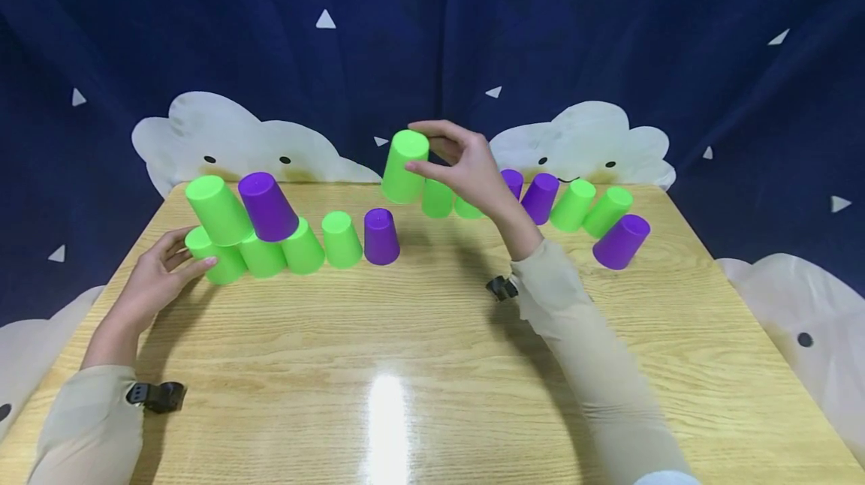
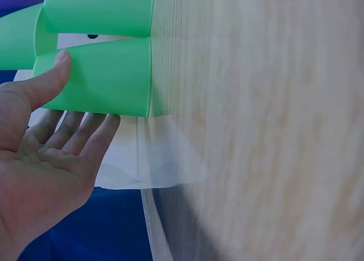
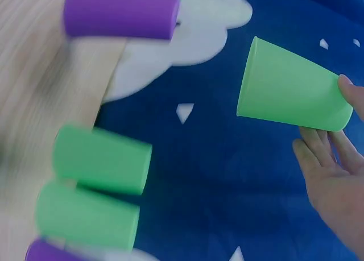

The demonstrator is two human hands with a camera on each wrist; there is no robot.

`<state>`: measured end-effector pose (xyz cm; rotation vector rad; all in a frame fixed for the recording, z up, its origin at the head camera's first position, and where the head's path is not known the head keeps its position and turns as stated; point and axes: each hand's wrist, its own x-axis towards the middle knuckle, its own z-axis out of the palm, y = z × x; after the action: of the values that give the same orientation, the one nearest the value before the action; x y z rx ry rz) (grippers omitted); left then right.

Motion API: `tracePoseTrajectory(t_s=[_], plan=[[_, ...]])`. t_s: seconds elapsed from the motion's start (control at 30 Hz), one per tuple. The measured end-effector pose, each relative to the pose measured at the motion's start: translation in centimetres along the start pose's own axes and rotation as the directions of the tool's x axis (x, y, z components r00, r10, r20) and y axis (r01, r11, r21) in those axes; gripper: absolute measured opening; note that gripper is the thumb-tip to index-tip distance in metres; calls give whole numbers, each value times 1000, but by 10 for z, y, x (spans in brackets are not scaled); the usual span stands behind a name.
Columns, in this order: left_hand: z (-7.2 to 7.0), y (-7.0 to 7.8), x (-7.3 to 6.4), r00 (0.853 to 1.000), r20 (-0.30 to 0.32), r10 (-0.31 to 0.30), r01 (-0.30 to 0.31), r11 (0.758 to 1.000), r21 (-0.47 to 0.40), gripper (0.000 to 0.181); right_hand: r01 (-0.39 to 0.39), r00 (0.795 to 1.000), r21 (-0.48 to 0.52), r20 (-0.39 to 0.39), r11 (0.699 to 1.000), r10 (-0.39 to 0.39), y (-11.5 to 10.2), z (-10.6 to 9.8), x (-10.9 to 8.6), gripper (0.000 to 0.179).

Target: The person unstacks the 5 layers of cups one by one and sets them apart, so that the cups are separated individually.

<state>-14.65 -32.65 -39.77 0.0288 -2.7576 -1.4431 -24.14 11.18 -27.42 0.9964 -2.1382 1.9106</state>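
My right hand (image 1: pixel 469 166) holds an upside-down green cup (image 1: pixel 403 170) in the air, thumb on one side and fingers on the other. The right wrist view shows this lifted cup (image 3: pixel 293 87) apart from the others. At the left, my left hand (image 1: pixel 154 275) grips the end green cup (image 1: pixel 226 266) of the bottom row. In the left wrist view, the thumb lies on one side of that cup (image 2: pixel 102 82) and the fingers on the other. On that row's cups rest an upper green cup (image 1: pixel 219 211) and an upper purple cup (image 1: pixel 268 207), side by side.
The row continues with a green cup (image 1: pixel 342 241) and a purple cup (image 1: pixel 381 237). Farther back, several upside-down cups stand toward the right, including a green cup (image 1: pixel 438 198), partly hidden, and a purple cup (image 1: pixel 622 242). A dark blue curtain (image 1: pixel 432 34) hangs behind the wooden table (image 1: pixel 432 335).
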Motion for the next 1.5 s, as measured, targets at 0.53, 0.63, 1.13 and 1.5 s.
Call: tracePoseTrajectory(t_s=[0.53, 0.63, 1.13, 1.5], plan=[[0, -2, -1, 1000, -4, -9, 9, 1000, 9, 74, -224, 950, -140, -252, 965, 184, 32, -98, -76, 49], [1, -3, 0, 1000, -4, 0, 0, 1000, 4, 73, -283, 928, -175, -300, 943, 223, 36, -113, -91, 50], [2, -2, 0, 1000, 0, -4, 4, 1000, 2, 73, -422, 870, -426, -438, 800, 226, 52, -159, -148, 53], [2, 1, 0, 1000, 5, -19, 19, 999, -41, 74, -427, 879, -475, -417, 769, 231, 59, -165, -157, 53]])
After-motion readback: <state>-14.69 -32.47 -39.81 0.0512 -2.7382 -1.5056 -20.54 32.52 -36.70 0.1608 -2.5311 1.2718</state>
